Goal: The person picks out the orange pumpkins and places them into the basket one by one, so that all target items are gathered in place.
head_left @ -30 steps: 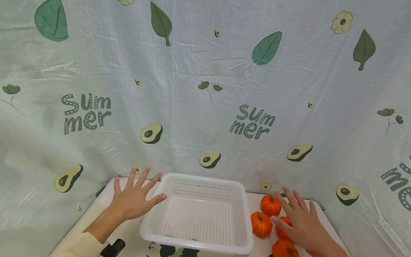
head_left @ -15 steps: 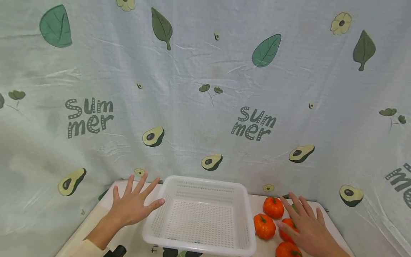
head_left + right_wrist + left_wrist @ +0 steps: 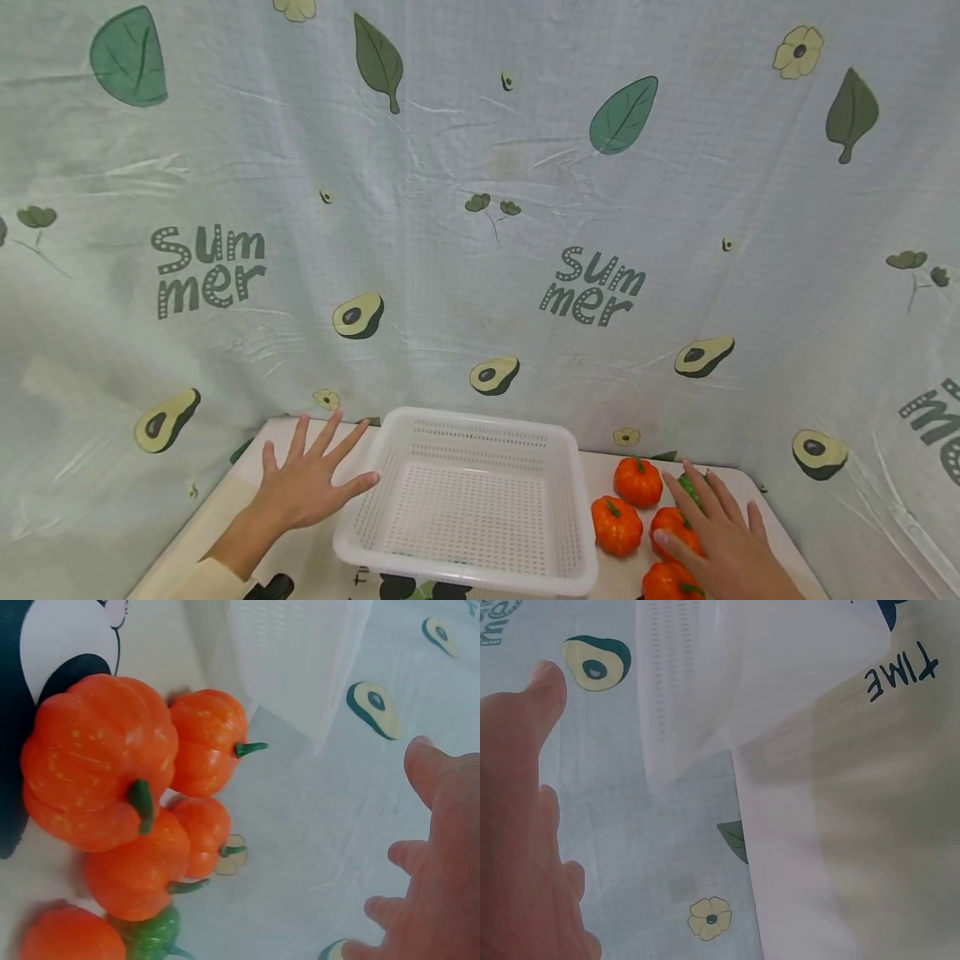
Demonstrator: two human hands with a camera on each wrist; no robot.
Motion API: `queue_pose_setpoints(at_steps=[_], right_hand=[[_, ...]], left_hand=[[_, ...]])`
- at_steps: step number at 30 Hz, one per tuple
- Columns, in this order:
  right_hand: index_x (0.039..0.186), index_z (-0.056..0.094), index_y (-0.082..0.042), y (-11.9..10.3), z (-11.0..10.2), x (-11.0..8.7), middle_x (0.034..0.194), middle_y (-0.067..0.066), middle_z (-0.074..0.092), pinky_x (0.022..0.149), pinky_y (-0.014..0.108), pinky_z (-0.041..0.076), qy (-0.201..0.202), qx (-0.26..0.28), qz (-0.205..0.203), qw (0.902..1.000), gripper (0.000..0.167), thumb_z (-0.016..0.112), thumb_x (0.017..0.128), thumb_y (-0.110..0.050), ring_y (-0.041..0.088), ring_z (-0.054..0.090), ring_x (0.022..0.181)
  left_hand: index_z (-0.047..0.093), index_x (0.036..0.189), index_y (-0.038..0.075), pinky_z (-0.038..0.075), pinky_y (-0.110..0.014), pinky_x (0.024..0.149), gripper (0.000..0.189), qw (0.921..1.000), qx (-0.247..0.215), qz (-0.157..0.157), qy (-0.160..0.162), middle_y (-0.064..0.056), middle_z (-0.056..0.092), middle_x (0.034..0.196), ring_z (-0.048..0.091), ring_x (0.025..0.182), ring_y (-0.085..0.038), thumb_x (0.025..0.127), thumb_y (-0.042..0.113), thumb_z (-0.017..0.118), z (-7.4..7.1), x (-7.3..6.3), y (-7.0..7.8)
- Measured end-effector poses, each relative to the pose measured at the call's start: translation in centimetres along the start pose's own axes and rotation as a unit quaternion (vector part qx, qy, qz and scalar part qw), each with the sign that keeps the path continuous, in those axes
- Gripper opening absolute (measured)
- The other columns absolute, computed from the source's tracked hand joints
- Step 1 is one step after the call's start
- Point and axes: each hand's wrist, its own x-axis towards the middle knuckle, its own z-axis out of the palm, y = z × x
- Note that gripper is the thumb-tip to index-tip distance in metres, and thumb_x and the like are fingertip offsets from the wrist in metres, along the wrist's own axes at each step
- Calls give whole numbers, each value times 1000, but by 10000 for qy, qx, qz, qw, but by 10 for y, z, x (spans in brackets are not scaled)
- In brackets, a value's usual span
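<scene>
The basket (image 3: 465, 575) stood on the table (image 3: 228, 500) between the left hand (image 3: 303, 492), at its left, and a cluster of pumpkins (image 3: 667, 521) on the table at its right. The right hand (image 3: 723, 533) was above the cluster's right side. One pumpkin (image 3: 617, 528) lay just beside the basket's wall, another behind it. The cloth (image 3: 450, 275) hung behind the table.

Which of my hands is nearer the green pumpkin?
Right. Your right hand partly covers the green pumpkin in the head view; your left hand is away across the white basket.
</scene>
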Motion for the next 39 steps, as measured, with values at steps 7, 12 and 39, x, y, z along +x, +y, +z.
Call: queue_pose_setpoints(at_steps=[7,12,39], right_hand=[[161,36,-8,7,10,-1,168,32,18,106,90,-5,-125,-33,215,9997,106,52,87,-83,63,9,146],[161,35,-7,13,15,-3,167,33,18,105,90,-5,-112,38,262,9996,105,52,89,-81,65,9,145],[154,40,4,39,53,-2,156,42,33,109,81,30,-26,-188,328,9993,106,61,88,-76,69,32,136]], left_hand=[[35,163,25,-3,-90,108,89,9994,-225,-84,-260,-22,18,173,-1,154,-64,92,73,58,10,1,-6],[30,165,25,-4,-90,108,90,9967,-538,-182,-575,-23,13,174,-5,154,-64,93,71,59,18,4,-9],[22,167,21,21,-82,114,84,9605,-2472,-311,-1237,-26,21,171,4,154,-63,100,51,62,36,5,-33]])
